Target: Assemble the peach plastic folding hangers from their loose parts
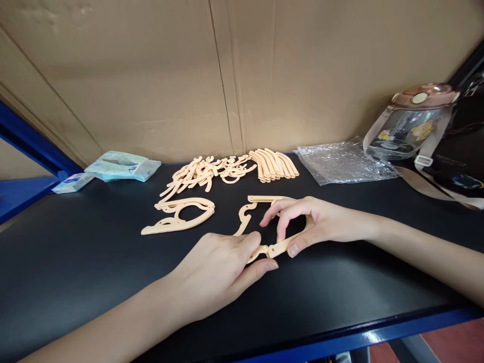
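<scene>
Between my hands is a jointed cream plastic piece [280,247], made of curved and straight arms linked by small pins. My left hand [223,267] pinches its lower left arm beside a joint, thumb and fingers pressed on it. My right hand [312,224] holds the curved right part, with the thumb on the near edge and fingertips inside the curve. An S-shaped arm [244,218] of the piece reaches up to a straight bar [260,199] at the top. To the left lies a folded cream hanger-like piece [179,216], flat on the black table.
Behind my hands lie loose cream hooked parts [196,174] and a stack of curved bars [274,164]. A clear plastic bag [340,161] and a strapped bottle [408,123] stand or lie back right. Tissue packs [123,166] lie back left. Brown cardboard [151,75] rises behind.
</scene>
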The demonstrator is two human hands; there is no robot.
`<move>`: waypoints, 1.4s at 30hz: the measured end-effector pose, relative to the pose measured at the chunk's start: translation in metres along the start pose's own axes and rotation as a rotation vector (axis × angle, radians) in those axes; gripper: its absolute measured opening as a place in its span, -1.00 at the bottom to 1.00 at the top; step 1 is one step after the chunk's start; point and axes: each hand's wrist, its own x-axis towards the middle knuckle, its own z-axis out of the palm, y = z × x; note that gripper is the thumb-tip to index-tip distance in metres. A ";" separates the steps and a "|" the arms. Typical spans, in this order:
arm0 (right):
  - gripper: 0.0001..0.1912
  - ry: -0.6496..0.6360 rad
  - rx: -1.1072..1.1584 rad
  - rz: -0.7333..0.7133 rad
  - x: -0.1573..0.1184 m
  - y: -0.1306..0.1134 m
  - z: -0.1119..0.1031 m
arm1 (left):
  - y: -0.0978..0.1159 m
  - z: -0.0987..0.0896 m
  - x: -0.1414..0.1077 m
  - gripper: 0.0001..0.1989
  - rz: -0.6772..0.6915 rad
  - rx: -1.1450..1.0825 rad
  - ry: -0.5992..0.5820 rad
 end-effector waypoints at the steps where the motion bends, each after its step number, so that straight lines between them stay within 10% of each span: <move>1: -0.87 0.004 -0.003 -0.004 0.000 0.000 0.000 | 0.000 0.000 0.000 -0.63 0.001 -0.001 0.002; 42: -0.75 0.027 -0.022 0.063 0.007 0.000 0.008 | 0.003 0.004 0.001 -0.81 0.114 0.379 0.064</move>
